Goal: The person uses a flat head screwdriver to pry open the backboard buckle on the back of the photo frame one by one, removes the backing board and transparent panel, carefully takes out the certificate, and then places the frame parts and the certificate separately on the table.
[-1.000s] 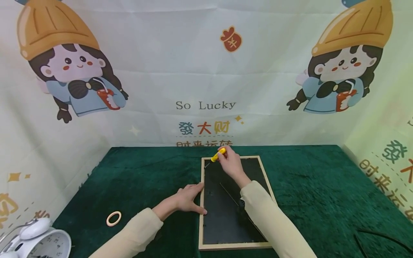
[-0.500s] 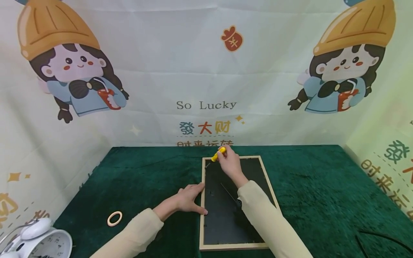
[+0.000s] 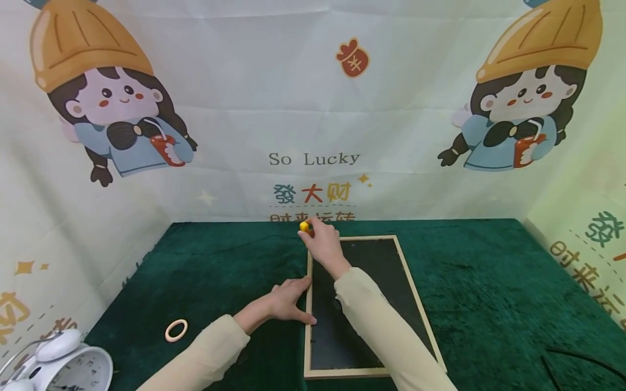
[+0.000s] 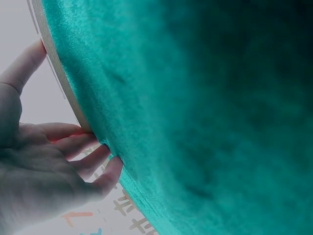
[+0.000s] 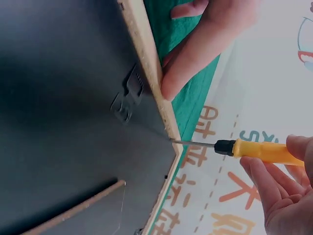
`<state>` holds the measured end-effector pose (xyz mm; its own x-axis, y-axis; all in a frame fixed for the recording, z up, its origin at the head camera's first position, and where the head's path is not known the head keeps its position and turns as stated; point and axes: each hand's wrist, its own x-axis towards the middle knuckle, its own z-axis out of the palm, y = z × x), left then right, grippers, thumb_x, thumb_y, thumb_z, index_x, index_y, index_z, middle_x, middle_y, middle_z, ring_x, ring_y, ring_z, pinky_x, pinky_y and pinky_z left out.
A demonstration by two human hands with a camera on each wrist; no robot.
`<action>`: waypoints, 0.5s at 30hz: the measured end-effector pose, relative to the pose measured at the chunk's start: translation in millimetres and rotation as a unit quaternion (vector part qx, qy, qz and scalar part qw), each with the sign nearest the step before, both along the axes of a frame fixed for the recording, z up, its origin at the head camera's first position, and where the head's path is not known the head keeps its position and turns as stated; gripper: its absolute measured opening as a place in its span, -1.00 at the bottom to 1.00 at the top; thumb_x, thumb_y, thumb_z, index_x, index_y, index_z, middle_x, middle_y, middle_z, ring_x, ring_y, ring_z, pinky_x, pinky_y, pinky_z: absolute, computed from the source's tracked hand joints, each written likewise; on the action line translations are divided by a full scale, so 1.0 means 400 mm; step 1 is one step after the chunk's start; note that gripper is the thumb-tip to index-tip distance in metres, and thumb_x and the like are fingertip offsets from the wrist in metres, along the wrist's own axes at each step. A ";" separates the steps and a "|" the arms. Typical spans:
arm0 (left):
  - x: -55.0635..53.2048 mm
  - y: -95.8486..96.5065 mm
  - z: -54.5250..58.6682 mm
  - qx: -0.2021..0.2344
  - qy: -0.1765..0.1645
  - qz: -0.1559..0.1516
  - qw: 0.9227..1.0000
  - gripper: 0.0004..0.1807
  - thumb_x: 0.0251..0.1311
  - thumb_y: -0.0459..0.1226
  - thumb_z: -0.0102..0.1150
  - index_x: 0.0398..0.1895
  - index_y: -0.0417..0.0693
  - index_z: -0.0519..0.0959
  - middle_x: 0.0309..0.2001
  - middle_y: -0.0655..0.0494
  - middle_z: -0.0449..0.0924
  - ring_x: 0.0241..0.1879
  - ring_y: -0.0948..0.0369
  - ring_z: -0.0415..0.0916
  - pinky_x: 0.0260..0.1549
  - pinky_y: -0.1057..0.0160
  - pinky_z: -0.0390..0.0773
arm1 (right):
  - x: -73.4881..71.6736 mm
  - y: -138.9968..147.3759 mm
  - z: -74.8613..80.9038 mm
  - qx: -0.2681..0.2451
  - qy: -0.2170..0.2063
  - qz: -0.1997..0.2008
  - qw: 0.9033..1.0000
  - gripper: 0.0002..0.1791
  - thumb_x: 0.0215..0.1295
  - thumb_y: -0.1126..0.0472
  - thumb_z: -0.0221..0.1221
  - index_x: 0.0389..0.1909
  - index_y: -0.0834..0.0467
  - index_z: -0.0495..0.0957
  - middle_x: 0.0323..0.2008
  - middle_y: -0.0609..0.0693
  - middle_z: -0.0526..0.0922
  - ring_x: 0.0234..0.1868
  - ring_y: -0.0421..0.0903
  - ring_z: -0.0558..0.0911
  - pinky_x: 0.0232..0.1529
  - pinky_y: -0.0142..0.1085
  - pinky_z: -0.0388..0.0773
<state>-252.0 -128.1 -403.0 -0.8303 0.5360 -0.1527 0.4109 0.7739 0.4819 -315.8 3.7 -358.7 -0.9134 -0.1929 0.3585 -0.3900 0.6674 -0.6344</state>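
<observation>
Screwdriver [image 5: 244,148], in R hand [image 3: 323,244], (bkdrp [image 3: 244,125]: "So Lucky")

The cream-sleeved left arm [image 3: 210,346] comes in from seven o'clock and reaches toward two, its wrist nearly in line with the forearm; the left grip [image 3: 285,302] is spread, its thumb [image 3: 303,316] pointing to about four o'clock, well apart from the loosely extended fingers, with the palm [image 4: 39,166] facing the left wrist camera. The cream-sleeved right arm [image 3: 386,323] slants from five o'clock toward eleven, and the right grip [image 3: 323,243] lies at one o'clock from the left one, its thumb pinching against curled fingers [image 5: 266,183].
</observation>
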 end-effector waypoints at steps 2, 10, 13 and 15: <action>0.000 0.002 0.001 -0.003 0.001 0.001 1.000 -0.03 -0.10 0.01 0.28 0.28 -0.31 0.05 0.28 -0.17 0.02 0.20 -0.09 -0.02 0.00 -0.21 -0.02 | 0.000 0.008 0.000 -0.008 -0.002 0.002 1.000 -0.66 0.24 0.10 0.06 -0.03 0.18 0.41 -0.37 0.03 0.56 -0.43 -0.09 0.52 -0.21 -0.13 0.38; -0.004 0.003 -0.002 -0.017 0.003 0.009 1.000 0.00 -0.11 0.07 0.26 0.31 -0.25 0.02 0.30 -0.11 0.00 0.23 -0.05 -0.06 0.04 -0.19 -0.05 | -0.011 0.082 0.006 -0.053 0.004 -0.058 0.997 -0.72 0.29 0.15 0.00 -0.08 0.24 0.39 -0.39 0.06 0.54 -0.45 -0.07 0.54 -0.31 -0.19 0.44; -0.004 0.003 -0.003 -0.023 0.006 0.008 1.000 0.01 -0.11 0.07 0.25 0.31 -0.25 0.02 0.30 -0.10 0.00 0.23 -0.05 -0.06 0.04 -0.18 -0.04 | -0.014 0.113 0.018 -0.071 0.005 -0.046 0.996 -0.73 0.29 0.15 -0.01 -0.09 0.24 0.40 -0.34 0.08 0.55 -0.40 -0.06 0.55 -0.30 -0.19 0.46; -0.004 0.003 -0.003 -0.026 0.007 0.005 1.000 0.00 -0.11 0.08 0.25 0.31 -0.25 0.02 0.30 -0.10 0.00 0.23 -0.05 -0.05 0.04 -0.18 -0.03 | -0.013 0.134 0.025 -0.090 -0.008 -0.031 0.995 -0.72 0.29 0.15 0.00 -0.08 0.24 0.39 -0.27 0.09 0.56 -0.33 -0.06 0.56 -0.30 -0.22 0.48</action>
